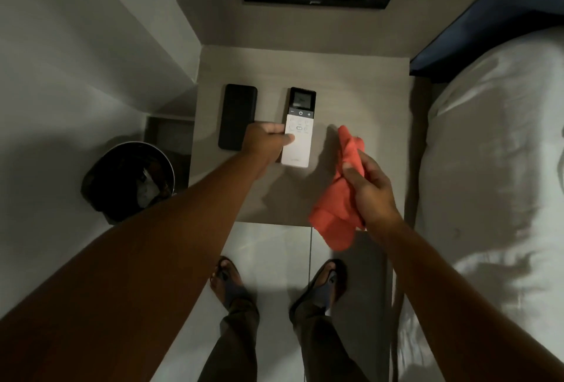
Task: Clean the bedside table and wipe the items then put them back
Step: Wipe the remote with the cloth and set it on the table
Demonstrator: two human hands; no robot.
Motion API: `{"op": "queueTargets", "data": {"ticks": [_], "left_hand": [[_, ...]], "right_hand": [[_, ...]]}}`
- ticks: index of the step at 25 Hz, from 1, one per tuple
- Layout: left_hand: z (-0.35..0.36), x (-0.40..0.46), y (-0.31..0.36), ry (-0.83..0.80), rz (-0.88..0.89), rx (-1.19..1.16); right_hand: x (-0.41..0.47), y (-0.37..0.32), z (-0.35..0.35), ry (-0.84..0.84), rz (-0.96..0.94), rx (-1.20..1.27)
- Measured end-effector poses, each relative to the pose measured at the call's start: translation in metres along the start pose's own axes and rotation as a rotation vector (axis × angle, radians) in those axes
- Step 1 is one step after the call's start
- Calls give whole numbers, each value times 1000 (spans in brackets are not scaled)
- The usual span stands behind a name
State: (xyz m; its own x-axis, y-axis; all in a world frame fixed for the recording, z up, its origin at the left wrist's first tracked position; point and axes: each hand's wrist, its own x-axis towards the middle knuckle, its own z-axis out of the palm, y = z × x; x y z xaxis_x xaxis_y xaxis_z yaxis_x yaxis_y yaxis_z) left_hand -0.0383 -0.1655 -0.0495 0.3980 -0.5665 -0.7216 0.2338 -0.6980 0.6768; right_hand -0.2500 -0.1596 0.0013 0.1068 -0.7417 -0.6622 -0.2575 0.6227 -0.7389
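The cloth (338, 195) in the right hand (370, 189) is plain orange-red. The remote (297, 131) under the left hand (265, 140) is white below, with a black top around a grey screen. Just left of that hand, the phone (237, 116) is plain black. The table (360, 101) beneath both hands is beige-grey. Right of the right hand, the bedding (494, 168) is white. Left of the left arm, the bin (128, 180) is black with a silver rim.

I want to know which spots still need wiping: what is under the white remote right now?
The white remote lies flat on the bedside table, gripped by the left hand. The tabletop beneath it is covered, so nothing there can be seen.
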Motion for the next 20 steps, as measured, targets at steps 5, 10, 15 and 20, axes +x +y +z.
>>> {"op": "queueTargets", "data": {"ticks": [5,10,15,20], "left_hand": [[3,-1,-8,107,27,107],[11,-6,1,247,139,412],[14,-5,7,273,126,674],[61,-51,24,256,397,776]], "right_hand": [[20,17,5,23,-168,-477],[34,30,16,-2,-161,-745],[29,16,14,14,-162,-802],[-2,-11,-37,316,-263,-521]]}}
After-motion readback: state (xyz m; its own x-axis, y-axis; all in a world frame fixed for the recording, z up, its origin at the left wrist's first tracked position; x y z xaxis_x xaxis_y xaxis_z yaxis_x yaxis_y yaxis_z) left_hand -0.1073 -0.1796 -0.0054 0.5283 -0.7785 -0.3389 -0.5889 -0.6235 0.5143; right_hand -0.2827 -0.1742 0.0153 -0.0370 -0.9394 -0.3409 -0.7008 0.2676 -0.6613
